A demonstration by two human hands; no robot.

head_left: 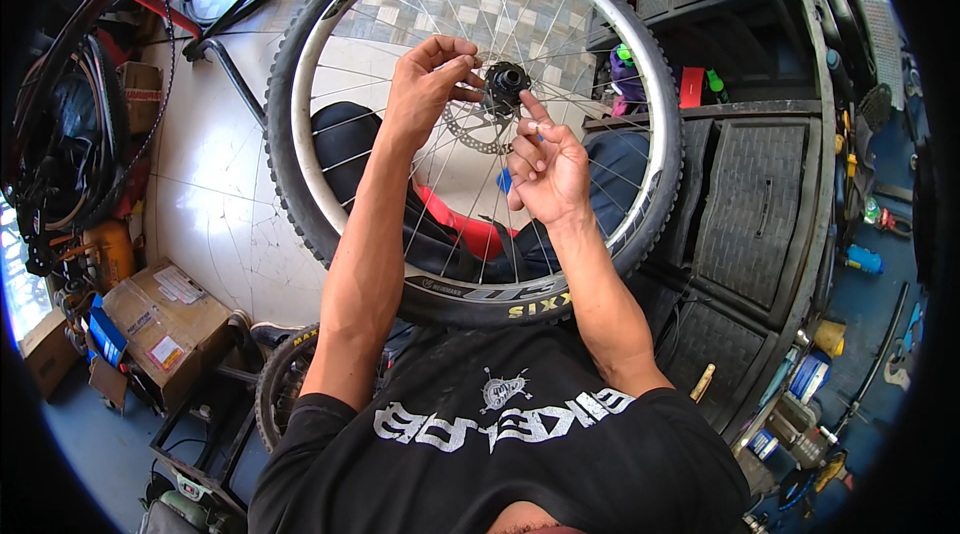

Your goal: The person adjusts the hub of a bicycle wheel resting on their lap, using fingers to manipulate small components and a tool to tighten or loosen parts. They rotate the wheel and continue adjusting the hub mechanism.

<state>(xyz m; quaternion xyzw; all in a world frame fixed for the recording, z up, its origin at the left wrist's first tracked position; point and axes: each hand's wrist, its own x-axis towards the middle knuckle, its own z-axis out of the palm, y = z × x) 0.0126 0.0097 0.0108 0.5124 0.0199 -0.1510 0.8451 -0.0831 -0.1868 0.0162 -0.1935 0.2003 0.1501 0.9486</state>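
To the left of the wheel, open room is given by the pale floor (200,174), bounded at the far left by the bicycle frame (180,14) and, lower down, by the cardboard box (165,329). The wheel (297,119) is held face up over the legs, with its hub (507,80) set above and between the forearms.

The left hand (455,79) is placed just left of the hub, above the spokes. Its fingers are bent and its thumb is brought near them; whether anything is pinched cannot be told.

The axle line of the hub, the governing axis, is pointed roughly up toward the head. The brake disc (480,139) is seen lower, beneath the spokes.

The right hand (545,164) is placed below and right of the hub. Its index finger is extended up and left to the hub edge, so that this hand is nearer; contact appears likely. Its other fingers are loosely curled, and whether anything is held in them cannot be told. A small blue object (504,179) is seen beside it.

At the right, room is limited by the drawer cabinet (755,179), close beside the tyre (672,149).
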